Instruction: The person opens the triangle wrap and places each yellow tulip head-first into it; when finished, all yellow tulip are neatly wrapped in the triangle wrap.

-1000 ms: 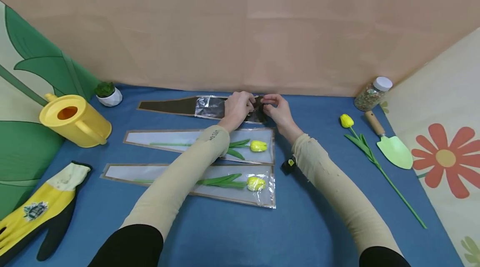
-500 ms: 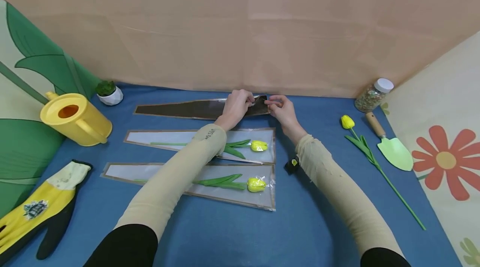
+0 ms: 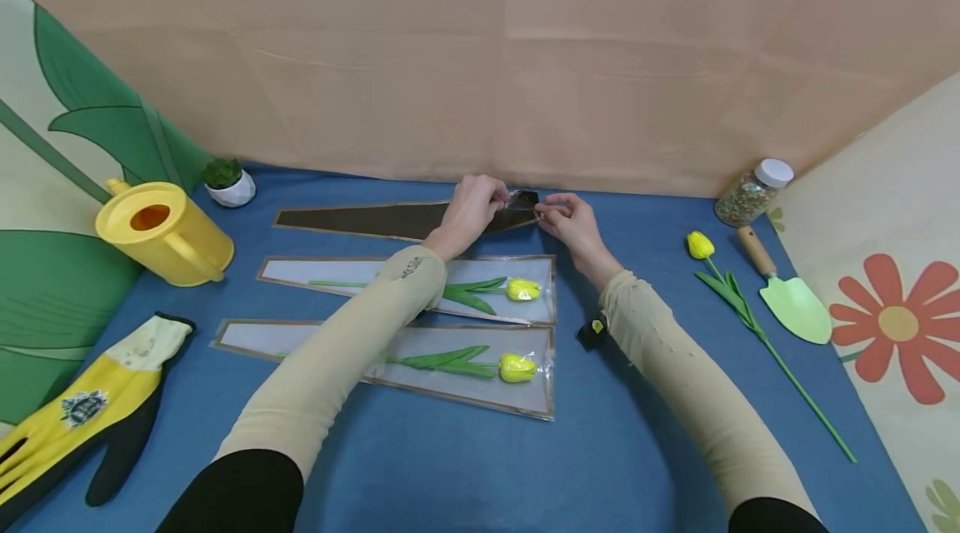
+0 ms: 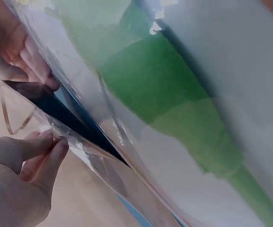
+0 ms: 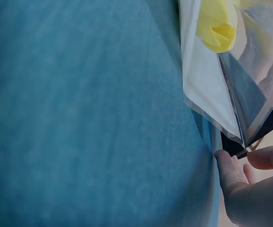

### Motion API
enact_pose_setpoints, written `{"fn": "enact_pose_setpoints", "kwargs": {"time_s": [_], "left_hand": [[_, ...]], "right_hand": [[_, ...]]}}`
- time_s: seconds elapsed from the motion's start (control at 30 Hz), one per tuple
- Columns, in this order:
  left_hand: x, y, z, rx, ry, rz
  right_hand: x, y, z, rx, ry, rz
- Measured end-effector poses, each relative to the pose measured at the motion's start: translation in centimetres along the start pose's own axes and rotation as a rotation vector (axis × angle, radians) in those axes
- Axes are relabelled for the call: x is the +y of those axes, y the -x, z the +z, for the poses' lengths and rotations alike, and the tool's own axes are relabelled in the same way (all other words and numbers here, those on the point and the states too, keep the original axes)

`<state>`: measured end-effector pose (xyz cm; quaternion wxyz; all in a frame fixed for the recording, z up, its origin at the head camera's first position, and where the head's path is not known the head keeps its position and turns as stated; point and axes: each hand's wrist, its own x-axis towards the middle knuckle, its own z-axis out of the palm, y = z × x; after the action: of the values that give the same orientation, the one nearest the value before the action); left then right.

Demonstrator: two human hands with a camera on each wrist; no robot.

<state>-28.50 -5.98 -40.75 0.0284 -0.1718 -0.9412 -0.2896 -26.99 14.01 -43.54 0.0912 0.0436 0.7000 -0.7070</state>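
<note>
A long tapered flower sleeve (image 3: 360,219) with a dark backing and clear film lies at the back of the table. My left hand (image 3: 472,208) pinches its clear film between thumb and fingertips near the wide end; in the left wrist view the film (image 4: 20,113) stands away from the dark backing there. My right hand (image 3: 573,225) pinches the right end corner, and in the right wrist view the dark corner (image 5: 238,150) sits between thumb and forefinger. Nearer lie two white-backed sleeves, each holding a yellow tulip: one in the middle (image 3: 522,290), one in front (image 3: 517,367).
A loose yellow tulip (image 3: 701,246), a green trowel (image 3: 797,310) and a lidded jar of pebbles (image 3: 752,193) lie or stand on the right. On the left are a yellow watering can (image 3: 168,233), a small potted plant (image 3: 228,183) and a yellow-black glove (image 3: 97,408).
The dark sleeve has tilted, and the shiny film across its middle no longer shows in the head view. The right hand has shifted slightly right along with the sleeve's end.
</note>
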Motion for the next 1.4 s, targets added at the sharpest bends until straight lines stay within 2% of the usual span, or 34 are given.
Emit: {"fn": "enact_pose_setpoints", "kwargs": {"time_s": [0.2, 0.43, 0.8, 1.0, 1.17, 1.4], "left_hand": [[0.0, 0.1, 0.1, 0.005, -0.017, 0.036], [-0.3, 0.2, 0.1, 0.010, -0.004, 0.038], [-0.6, 0.2, 0.2, -0.002, 0.006, 0.025], [-0.6, 0.2, 0.3, -0.010, 0.011, 0.031], [-0.9, 0.3, 0.1, 0.017, 0.037, 0.041], [-1.1, 0.3, 0.3, 0.039, 0.173, -0.008]], "right_hand": [[0.1, 0.3, -0.6, -0.028, 0.049, -0.032], [-0.8, 2.0, -2.9, -0.027, 0.239, -0.142], [-2.5, 7.2, -9.9, 0.034, 0.627, -0.234], [-2.6, 10.1, -13.8, 0.102, 0.846, -0.301], [-2.2, 11.5, -16.9, 0.154, 0.946, -0.349], [-0.7, 13.9, -21.9, 0.219, 1.052, -0.222]]}}
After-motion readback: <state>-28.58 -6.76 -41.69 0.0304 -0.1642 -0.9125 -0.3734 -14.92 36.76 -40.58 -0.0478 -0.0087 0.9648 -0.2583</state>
